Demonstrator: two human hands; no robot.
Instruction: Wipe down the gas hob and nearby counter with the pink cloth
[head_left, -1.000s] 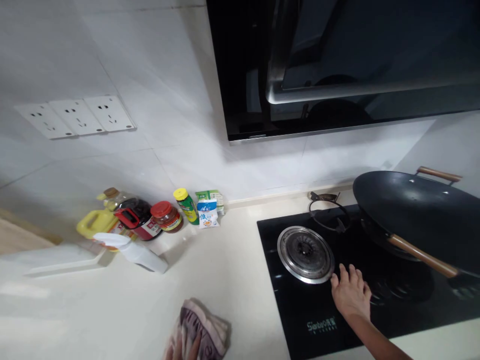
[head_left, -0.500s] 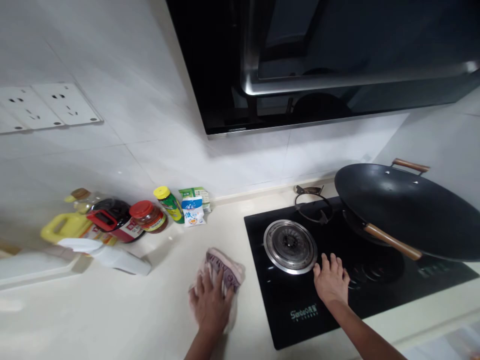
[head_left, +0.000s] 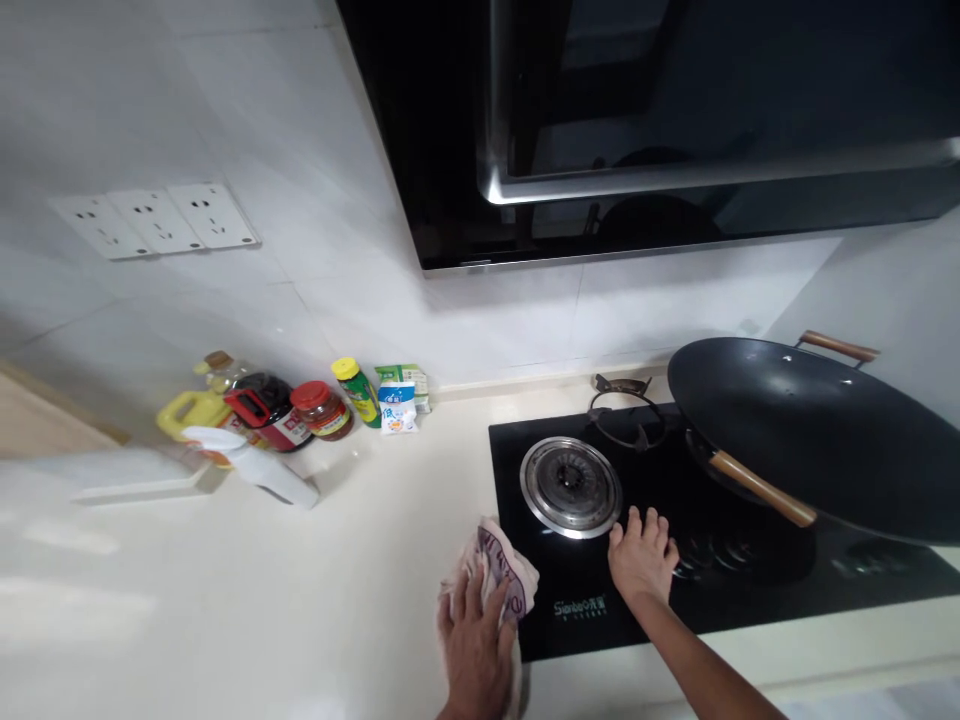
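Observation:
A pinkish-white cloth (head_left: 504,562) with purple lettering lies bunched under my left hand (head_left: 478,645), whose fingers press on it and hold it against the counter. One edge of the cloth overlaps the left border of the black glass gas stove (head_left: 536,625). My right hand (head_left: 643,558) rests palm down on the stove glass with nothing in it, fingers apart. Just beyond its fingertips sits the round metal burner (head_left: 571,487). Behind the burner stands a loose black pan support ring (head_left: 626,420), partly off the glass.
A large black wok (head_left: 802,430) with a wooden handle (head_left: 761,487) sits on the right burner. Along the wall stand a white spray bottle (head_left: 259,468), a red-lidded jar (head_left: 322,410), a green bottle (head_left: 358,392) and packets (head_left: 397,405). A range hood (head_left: 675,190) hangs above.
My left hand has slid the cloth rightward across the counter to the stove's edge. The camera view has shifted slightly; my right hand stays on the glass by the burner.

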